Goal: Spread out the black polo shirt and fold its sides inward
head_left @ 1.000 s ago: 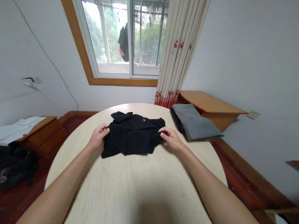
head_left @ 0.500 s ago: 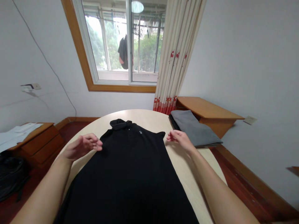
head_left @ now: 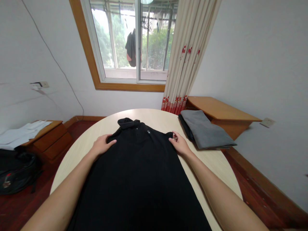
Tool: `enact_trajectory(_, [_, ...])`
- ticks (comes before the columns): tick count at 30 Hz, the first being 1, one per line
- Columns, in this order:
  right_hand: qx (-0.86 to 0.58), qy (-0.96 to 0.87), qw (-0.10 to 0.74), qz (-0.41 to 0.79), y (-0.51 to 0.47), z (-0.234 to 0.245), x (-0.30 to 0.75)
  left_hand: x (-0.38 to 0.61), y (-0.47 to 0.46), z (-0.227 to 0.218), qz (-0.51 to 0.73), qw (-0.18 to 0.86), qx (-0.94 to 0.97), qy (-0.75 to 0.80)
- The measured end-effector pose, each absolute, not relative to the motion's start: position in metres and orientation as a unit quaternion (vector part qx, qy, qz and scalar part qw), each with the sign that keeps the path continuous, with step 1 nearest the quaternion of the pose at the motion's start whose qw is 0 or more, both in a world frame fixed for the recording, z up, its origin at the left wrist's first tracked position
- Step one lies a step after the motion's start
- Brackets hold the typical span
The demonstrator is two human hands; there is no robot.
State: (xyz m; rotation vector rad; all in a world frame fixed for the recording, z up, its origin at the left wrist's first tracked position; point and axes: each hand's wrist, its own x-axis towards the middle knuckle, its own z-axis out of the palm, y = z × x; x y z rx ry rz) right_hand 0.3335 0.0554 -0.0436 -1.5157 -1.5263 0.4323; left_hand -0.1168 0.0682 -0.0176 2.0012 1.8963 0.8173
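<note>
A black shirt (head_left: pixel 139 179) between left hand (head_left: pixel 102 146) and right hand (head_left: pixel 180 145)

The shirt lies face up and flat, its body running from between the hands back toward the person and out of view. The left hand rests on the shoulder edge on its side, half open, thumb over the cloth and apart from the fingers; whether it grips cannot be told. The right hand is at the opposite shoulder corner, thumb and fingers curved close together with a small gap; whether they pinch the cloth cannot be told either. Between the hands and slightly beyond sits a small pale logo (head_left: pixel 148 132); the collar (head_left: pixel 126 123) stands ahead and to the right of the left hand.

To the right of the right hand, a folded grey cloth (head_left: pixel 209 133) overlaps a dark one (head_left: pixel 186 126) at the edge of the round worktop (head_left: pixel 154 114). Well left of the left hand are a bag (head_left: pixel 16 173) and a drawer unit (head_left: pixel 50 138). Beyond the right hand stand a desk (head_left: pixel 221 107) and a curtain (head_left: pixel 190 54); farthest, ahead of both hands, is a window (head_left: pixel 117 48).
</note>
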Motion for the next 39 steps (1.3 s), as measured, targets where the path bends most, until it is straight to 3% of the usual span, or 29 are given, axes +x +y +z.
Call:
enact_trajectory(7, [-0.535, -0.532, 0.506, 0.417, 0.045, -0.028, 0.322, -0.098, 0.067, -0.018, 0.354, 0.178, 0.672, 0.625])
enact_trajectory(10, [-0.53, -0.492, 0.522, 0.452, 0.042, -0.024, 0.315, -0.098, 0.065, -0.015, 0.379, 0.167, 0.65, 0.637])
enact_trajectory(13, [-0.556, -0.477, 0.554, 0.395, 0.041, -0.021, 0.313, -0.107, 0.065, -0.008, 0.434, 0.138, 0.604, 0.654])
enact_trajectory(19, [-0.548, -0.593, 0.583, 0.082, 0.035, -0.007, 0.327, -0.151, 0.073, -0.005, 0.529, 0.05, 0.491, 0.69])
enact_trajectory(23, [-0.559, -0.592, 0.58, 0.02, 0.042, -0.014, 0.343, -0.175, 0.081, -0.018, 0.53, 0.07, 0.429, 0.728])
enact_trajectory(27, [-0.591, -0.591, 0.548, 0.018, 0.051, -0.026, 0.354, -0.183, 0.084, -0.023, 0.512, 0.079, 0.412, 0.75])
enact_trajectory(30, [-0.599, -0.604, 0.526, 0.02, 0.051, -0.028, 0.353, -0.177, 0.077, -0.015, 0.446, 0.012, 0.471, 0.76])
enact_trajectory(34, [-0.668, -0.637, 0.385, 0.027, 0.044, -0.025, 0.346, -0.146, 0.064, 0.001, 0.352, -0.092, 0.622, 0.693])
enact_trajectory(39, [-0.732, -0.639, 0.236, 0.014, 0.038, -0.025, 0.338, -0.101, 0.059, -0.002, 0.219, 0.023, 0.839, 0.497])
